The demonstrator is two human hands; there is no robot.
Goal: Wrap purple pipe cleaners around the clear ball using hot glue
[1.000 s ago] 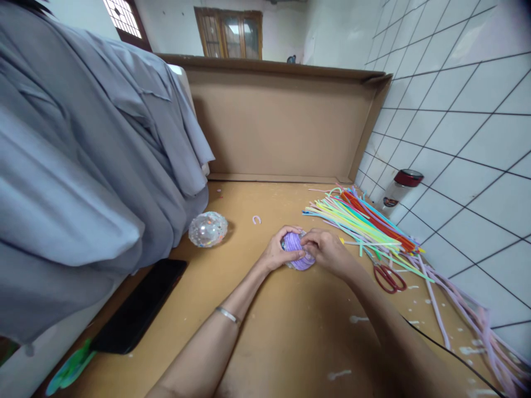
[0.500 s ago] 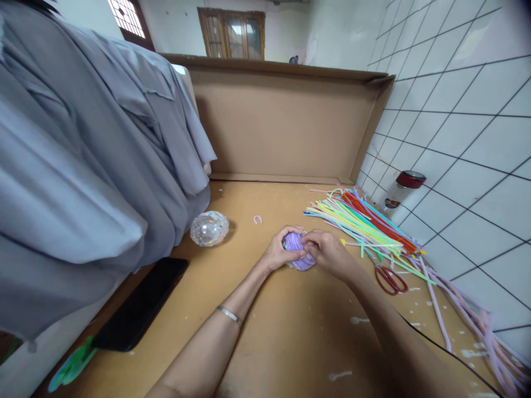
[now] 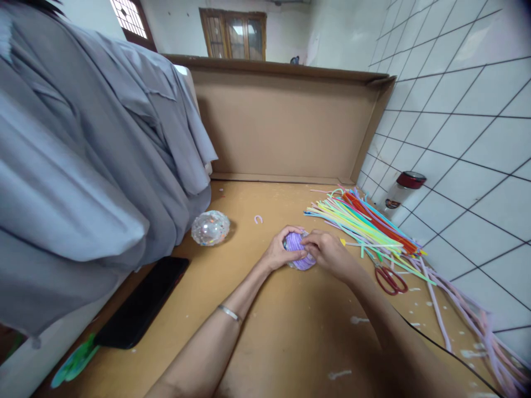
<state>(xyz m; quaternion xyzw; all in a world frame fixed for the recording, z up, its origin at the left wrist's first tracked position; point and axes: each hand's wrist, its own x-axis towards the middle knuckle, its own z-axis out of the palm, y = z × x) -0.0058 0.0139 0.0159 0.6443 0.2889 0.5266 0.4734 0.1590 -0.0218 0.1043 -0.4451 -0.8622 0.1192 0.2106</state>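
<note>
A small round piece wrapped in purple strips, with a clear bumpy rim showing at its edge, rests on the table. My left hand is curled around its left side, thumb lying across the front. The fingers of my right hand are pinched together against its upper right surface; whatever lies between those fingertips is hidden. Beyond my left hand lies a short bent lilac piece. Farther left sits a clear faceted ball or bowl with coloured specks.
Many coloured pipe cleaners lie in a heap at the right, beside red-handled scissors. A red-lidded clear jar stands by the tiled wall. On the left are a black phone and grey cloth. A cardboard panel closes the back.
</note>
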